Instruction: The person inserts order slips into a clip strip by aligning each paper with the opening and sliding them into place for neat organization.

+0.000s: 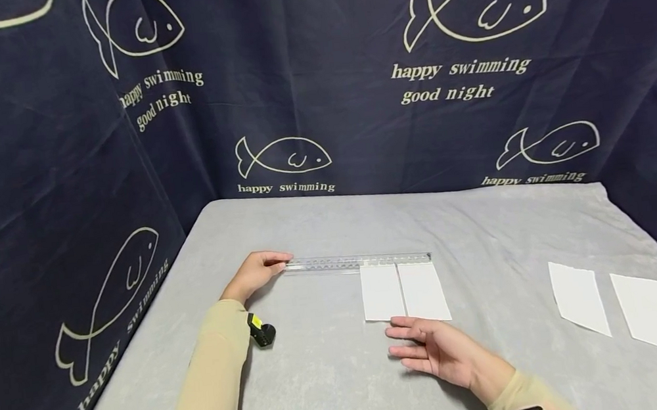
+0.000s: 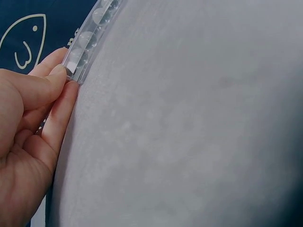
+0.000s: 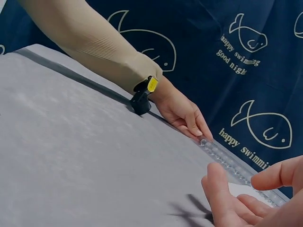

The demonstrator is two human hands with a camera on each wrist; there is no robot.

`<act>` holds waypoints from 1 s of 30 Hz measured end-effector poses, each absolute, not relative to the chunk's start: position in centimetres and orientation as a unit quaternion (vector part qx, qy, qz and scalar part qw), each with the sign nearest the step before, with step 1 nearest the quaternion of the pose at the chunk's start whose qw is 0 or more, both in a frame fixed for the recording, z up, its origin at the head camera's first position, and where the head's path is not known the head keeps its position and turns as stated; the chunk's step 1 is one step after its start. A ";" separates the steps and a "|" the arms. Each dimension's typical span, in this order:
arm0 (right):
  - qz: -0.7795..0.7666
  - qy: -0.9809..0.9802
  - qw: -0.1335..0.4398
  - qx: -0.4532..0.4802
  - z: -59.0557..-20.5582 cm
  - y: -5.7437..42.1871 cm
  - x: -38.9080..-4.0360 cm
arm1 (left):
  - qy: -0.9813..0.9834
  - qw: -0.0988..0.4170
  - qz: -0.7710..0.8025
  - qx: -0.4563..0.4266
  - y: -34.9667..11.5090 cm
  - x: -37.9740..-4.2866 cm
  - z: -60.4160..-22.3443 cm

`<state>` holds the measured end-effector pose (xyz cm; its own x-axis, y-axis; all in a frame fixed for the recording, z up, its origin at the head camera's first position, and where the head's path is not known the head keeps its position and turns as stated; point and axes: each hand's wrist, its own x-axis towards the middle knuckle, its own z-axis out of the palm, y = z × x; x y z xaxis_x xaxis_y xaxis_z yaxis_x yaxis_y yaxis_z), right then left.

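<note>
A long, clear plastic case (image 1: 325, 265) with a row of round, clear shapes along it lies across the middle of the table. My left hand (image 1: 256, 272) pinches its left end between thumb and fingers, as the left wrist view shows up close. Two white paper cards (image 1: 381, 292) lie side by side, a thin gap between them, with their top edges along the right half of the case. My right hand (image 1: 438, 353) is at the near edge of these cards, fingers spread and loosely bent, holding nothing; one fingertip overlaps the card edge in the head view.
Two more white cards (image 1: 580, 299) lie apart from each other on the right side of the grey cloth-covered table (image 1: 322, 384). Dark blue curtains (image 1: 349, 44) with fish prints hang behind the table and at both sides. A small black camera (image 1: 262, 330) is strapped on the left wrist.
</note>
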<state>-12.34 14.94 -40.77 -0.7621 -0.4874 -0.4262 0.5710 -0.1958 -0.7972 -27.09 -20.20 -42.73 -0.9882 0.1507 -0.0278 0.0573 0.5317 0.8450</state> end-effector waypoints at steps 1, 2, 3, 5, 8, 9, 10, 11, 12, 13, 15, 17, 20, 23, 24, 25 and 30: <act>-0.771 0.534 0.344 0.038 -40.8 15.0 -12.3 | 0.873 0.049 0.482 0.057 -20.2 -27.1 -42.8; -0.771 0.535 0.345 0.037 -40.9 15.0 -12.2 | 0.872 0.050 0.483 0.054 -20.2 -27.1 -42.8; -0.770 0.534 0.347 0.036 -40.9 15.0 -12.1 | 0.872 0.049 0.483 0.054 -20.2 -27.1 -42.8; -0.770 0.533 0.350 0.034 -40.9 15.1 -12.0 | 0.873 0.049 0.481 0.054 -20.2 -27.2 -42.9; -0.772 0.527 0.354 0.032 -41.0 15.3 -11.8 | 0.874 0.048 0.480 0.052 -20.2 -27.2 -42.9; -0.773 0.526 0.354 0.032 -41.0 15.3 -11.8 | 0.875 0.048 0.479 0.052 -20.2 -27.2 -42.9; -0.775 0.524 0.353 0.032 -41.0 15.4 -11.7 | 0.874 0.049 0.480 0.051 -20.2 -27.2 -42.8; -0.776 0.523 0.350 0.032 -41.0 15.5 -11.7 | 0.874 0.050 0.481 0.049 -20.2 -27.1 -42.8; -0.778 0.522 0.347 0.031 -40.9 15.6 -11.7 | 0.873 0.051 0.483 0.048 -20.2 -27.1 -42.8; -0.780 0.523 0.342 0.030 -40.9 15.7 -11.7 | 0.872 0.050 0.484 0.051 -20.3 -27.1 -42.8; -0.783 0.526 0.331 0.029 -40.8 15.9 -11.8 | 0.869 0.050 0.490 0.048 -20.3 -27.0 -42.8; -0.784 0.532 0.319 0.030 -40.6 16.2 -11.9 | 0.866 0.051 0.495 0.047 -20.4 -27.0 -42.8; -0.787 0.536 0.304 0.031 -40.3 16.9 -12.2 | 0.865 0.052 0.497 0.046 -20.5 -26.9 -42.7; -0.794 0.534 0.289 0.037 -40.1 17.6 -12.3 | 0.869 0.051 0.491 0.045 -20.4 -26.9 -42.7; -0.797 0.532 0.285 0.038 -40.0 17.8 -12.4 | 0.870 0.050 0.488 0.048 -20.4 -26.9 -42.7; -0.799 0.530 0.282 0.041 -39.9 18.0 -12.4 | 0.871 0.048 0.486 0.048 -20.4 -27.0 -42.7; -0.810 0.522 0.263 0.041 -39.6 19.2 -12.7 | 0.873 0.047 0.483 0.055 -20.2 -27.1 -42.8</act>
